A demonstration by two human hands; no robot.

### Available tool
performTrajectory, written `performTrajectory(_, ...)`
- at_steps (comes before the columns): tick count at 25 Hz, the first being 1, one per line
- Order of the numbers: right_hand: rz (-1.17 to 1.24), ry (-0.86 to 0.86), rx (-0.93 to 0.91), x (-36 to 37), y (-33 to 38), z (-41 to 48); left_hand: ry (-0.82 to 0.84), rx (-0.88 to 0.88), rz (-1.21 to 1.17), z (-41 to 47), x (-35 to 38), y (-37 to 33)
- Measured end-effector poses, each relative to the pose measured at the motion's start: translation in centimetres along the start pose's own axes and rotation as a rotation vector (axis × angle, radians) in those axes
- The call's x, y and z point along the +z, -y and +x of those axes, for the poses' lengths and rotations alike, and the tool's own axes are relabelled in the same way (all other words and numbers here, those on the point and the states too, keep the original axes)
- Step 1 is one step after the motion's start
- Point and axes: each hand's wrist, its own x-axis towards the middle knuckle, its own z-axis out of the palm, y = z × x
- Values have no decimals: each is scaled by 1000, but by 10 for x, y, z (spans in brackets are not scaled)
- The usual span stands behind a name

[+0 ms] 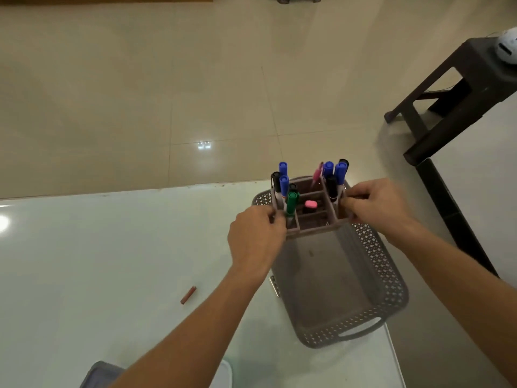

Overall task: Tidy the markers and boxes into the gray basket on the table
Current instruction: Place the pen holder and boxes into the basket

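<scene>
Both hands, left hand (256,236) and right hand (376,204), gripped the divided organizer box (313,217) full of markers (284,184), held over the gray basket (363,312) far end. Next: lower it level inside. One red marker (188,295) lay loose on tabletop (84,261).

No text, label, brand, number or sign can be read anywhere here. The markers (284,182) standing between the two sets of fingers carry pale barrels, but any print on them is too small and blurred to make out.
</scene>
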Motion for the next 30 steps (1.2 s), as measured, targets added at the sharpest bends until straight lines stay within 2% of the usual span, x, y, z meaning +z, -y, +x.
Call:
performTrajectory(6,53,79,-30,45,-35,32,-38,-64,47,11,40,21)
performTrajectory(11,79,77,-47,72,-44,45,-70,-108,38,17,48,29)
performTrajectory(18,50,43,-122,74,-40,50,-114,-106,18,19,51,30)
performTrajectory(27,42,70,-111,72,-36,44,-88,-143,-1,15,53,25)
performTrajectory(30,-78,41,-151,65,-33,39,-101,-133,-29,11,53,25)
